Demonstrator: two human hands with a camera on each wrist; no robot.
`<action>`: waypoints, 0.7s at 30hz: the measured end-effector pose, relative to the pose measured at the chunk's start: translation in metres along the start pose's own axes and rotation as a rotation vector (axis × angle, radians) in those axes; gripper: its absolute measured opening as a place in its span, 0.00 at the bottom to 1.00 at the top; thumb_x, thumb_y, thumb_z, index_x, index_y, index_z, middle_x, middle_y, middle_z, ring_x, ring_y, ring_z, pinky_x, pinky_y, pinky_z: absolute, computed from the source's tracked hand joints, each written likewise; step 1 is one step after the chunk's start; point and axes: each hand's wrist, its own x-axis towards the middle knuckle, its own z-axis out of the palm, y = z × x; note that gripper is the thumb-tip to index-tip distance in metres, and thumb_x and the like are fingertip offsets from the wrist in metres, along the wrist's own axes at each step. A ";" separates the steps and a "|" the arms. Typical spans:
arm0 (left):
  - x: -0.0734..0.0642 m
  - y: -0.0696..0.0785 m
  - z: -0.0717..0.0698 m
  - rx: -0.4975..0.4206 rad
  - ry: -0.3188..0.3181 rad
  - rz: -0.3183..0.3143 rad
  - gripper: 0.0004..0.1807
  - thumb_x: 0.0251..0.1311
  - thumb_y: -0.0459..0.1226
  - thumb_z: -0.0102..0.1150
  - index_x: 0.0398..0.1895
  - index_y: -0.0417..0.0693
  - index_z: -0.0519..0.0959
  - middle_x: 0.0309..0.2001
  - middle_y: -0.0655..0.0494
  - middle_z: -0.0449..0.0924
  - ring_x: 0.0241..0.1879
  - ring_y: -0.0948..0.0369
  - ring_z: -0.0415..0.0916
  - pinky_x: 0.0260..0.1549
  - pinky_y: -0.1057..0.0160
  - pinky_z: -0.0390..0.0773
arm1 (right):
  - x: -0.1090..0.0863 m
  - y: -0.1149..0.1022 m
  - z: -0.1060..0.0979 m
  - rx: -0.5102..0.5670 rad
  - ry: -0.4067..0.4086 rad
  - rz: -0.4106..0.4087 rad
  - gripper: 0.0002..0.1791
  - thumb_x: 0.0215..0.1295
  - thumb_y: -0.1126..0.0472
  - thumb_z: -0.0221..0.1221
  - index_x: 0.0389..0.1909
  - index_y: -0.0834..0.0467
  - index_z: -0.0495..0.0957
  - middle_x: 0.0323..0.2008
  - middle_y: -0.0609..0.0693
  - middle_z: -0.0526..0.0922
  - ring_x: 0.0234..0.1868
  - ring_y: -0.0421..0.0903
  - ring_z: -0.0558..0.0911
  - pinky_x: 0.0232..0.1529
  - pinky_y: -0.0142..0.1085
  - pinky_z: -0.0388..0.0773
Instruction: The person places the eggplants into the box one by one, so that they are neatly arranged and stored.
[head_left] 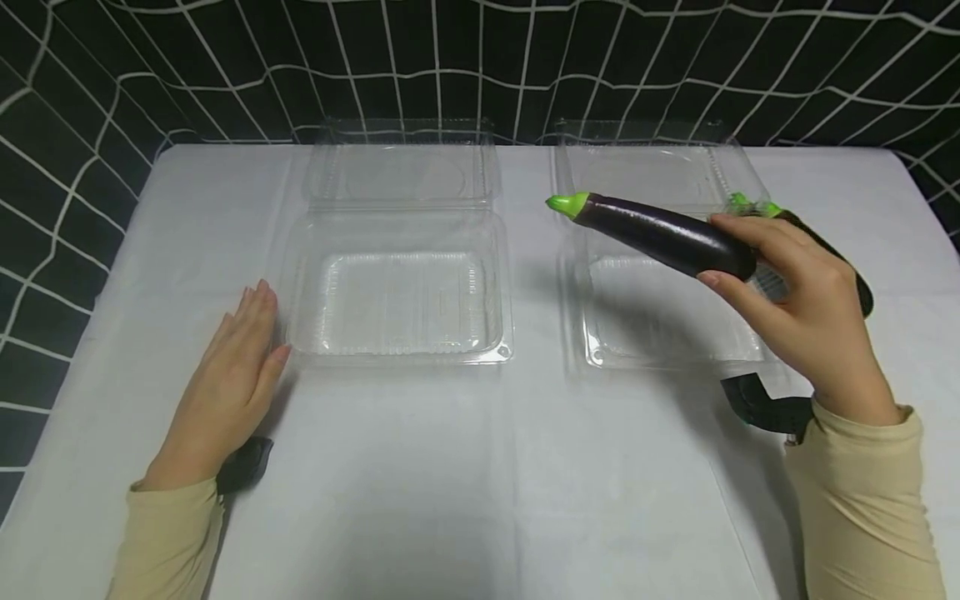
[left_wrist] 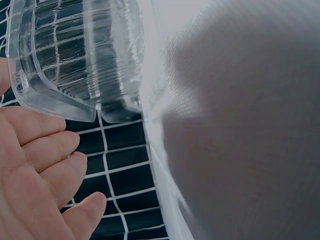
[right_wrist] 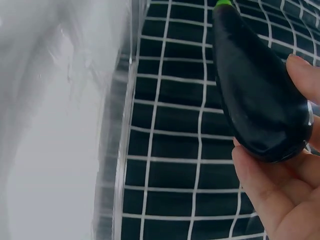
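My right hand (head_left: 806, 308) grips an eggplant (head_left: 667, 236) by its thick dark end, thumb on the near side and fingers on the far side. Its green stem points left, and it is held above the right clear plastic box (head_left: 675, 354). In the right wrist view the same eggplant (right_wrist: 260, 95) sits between thumb and fingers. My left hand (head_left: 228, 379) is beside the left clear plastic box (head_left: 401, 354), with straight fingers and nothing held. The left wrist view shows those fingers (left_wrist: 45, 145) by the box wall (left_wrist: 55, 102); whether they touch it I cannot tell.
Both boxes stand with hinged lids raised at the back, the left lid (head_left: 405, 171) and the right lid (head_left: 645, 171). More eggplant (head_left: 858, 287) lies right of the right box, partly hidden by my hand. A white net (head_left: 480, 75) hangs behind the white table (head_left: 420, 483).
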 end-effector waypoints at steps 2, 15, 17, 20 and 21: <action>0.000 0.000 0.001 -0.002 -0.004 0.000 0.31 0.71 0.41 0.44 0.69 0.30 0.54 0.70 0.37 0.52 0.71 0.48 0.47 0.69 0.51 0.46 | 0.000 -0.002 0.003 0.016 -0.010 -0.030 0.23 0.53 0.66 0.69 0.52 0.66 0.78 0.49 0.54 0.81 0.53 0.29 0.71 0.51 0.20 0.64; 0.001 0.001 0.000 0.003 -0.008 0.000 0.31 0.70 0.39 0.45 0.69 0.29 0.54 0.70 0.38 0.52 0.71 0.48 0.47 0.70 0.52 0.46 | 0.000 -0.017 0.031 0.101 -0.102 -0.150 0.26 0.59 0.50 0.64 0.54 0.61 0.78 0.48 0.55 0.81 0.54 0.35 0.74 0.54 0.22 0.66; 0.001 0.001 0.000 0.003 -0.007 0.000 0.31 0.70 0.39 0.46 0.69 0.29 0.54 0.70 0.37 0.52 0.71 0.48 0.47 0.70 0.51 0.46 | 0.000 -0.021 0.035 0.110 -0.126 -0.165 0.26 0.60 0.49 0.63 0.55 0.61 0.77 0.49 0.55 0.81 0.54 0.37 0.75 0.55 0.23 0.66; 0.001 0.001 -0.001 0.005 -0.007 -0.002 0.31 0.70 0.39 0.46 0.69 0.29 0.54 0.70 0.37 0.53 0.71 0.48 0.47 0.70 0.52 0.46 | 0.002 -0.027 0.042 0.138 -0.155 -0.188 0.25 0.59 0.54 0.65 0.54 0.62 0.77 0.49 0.55 0.80 0.53 0.39 0.76 0.56 0.24 0.66; 0.000 0.001 -0.001 0.007 -0.008 -0.004 0.31 0.70 0.39 0.46 0.69 0.29 0.54 0.70 0.37 0.53 0.71 0.48 0.47 0.70 0.52 0.46 | 0.003 -0.030 0.044 0.147 -0.170 -0.195 0.25 0.58 0.57 0.66 0.55 0.62 0.76 0.50 0.55 0.80 0.53 0.40 0.76 0.57 0.25 0.67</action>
